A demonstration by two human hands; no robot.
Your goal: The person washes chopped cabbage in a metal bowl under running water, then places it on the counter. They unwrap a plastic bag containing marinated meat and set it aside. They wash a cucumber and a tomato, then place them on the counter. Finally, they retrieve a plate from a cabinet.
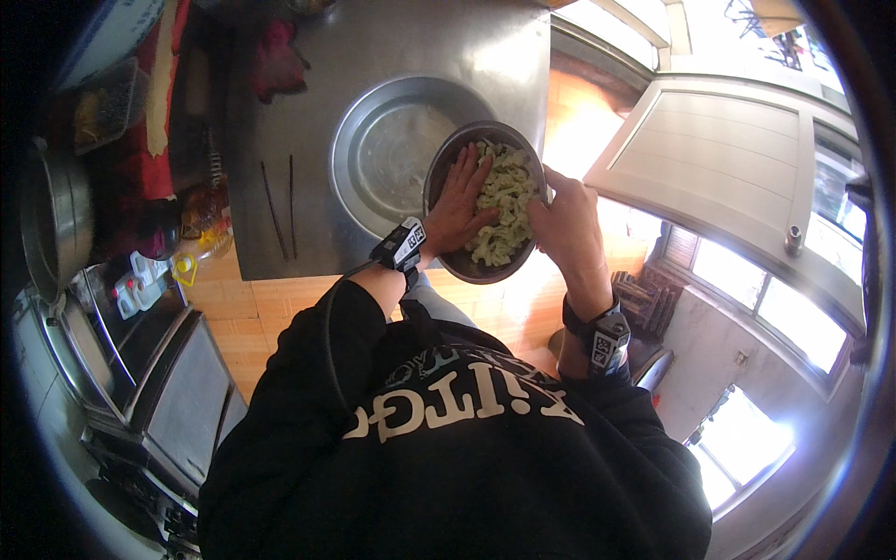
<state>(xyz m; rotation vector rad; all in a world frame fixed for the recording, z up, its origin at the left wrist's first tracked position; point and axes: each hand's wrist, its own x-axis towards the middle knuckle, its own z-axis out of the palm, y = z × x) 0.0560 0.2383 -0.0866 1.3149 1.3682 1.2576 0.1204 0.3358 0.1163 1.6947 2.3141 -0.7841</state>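
A dark round bowl (pixel 483 275) holds pale green vegetable pieces that look like cut cauliflower (pixel 514 189). My right hand (pixel 570 220) grips its right rim, thumb on the near side. My left hand (pixel 458 203) lies inside the bowl, palm down against the left side of the pieces, thumb apart from the fingers. The bowl overlaps the right edge of a wide metal basin (pixel 381 150) and looks tilted. A shallow layer of what looks like water covers the basin's floor. Whether bowl and basin touch cannot be told.
The basin stands on a metal-topped table (pixel 315 231). Two dark chopsticks (pixel 292 206) lie left of it, and a red cloth (pixel 278 59) lies farther back. Plastic jugs (pixel 140 283) stand at the left near a metal cabinet (pixel 185 399). A white panelled door (pixel 714 147) is at the right.
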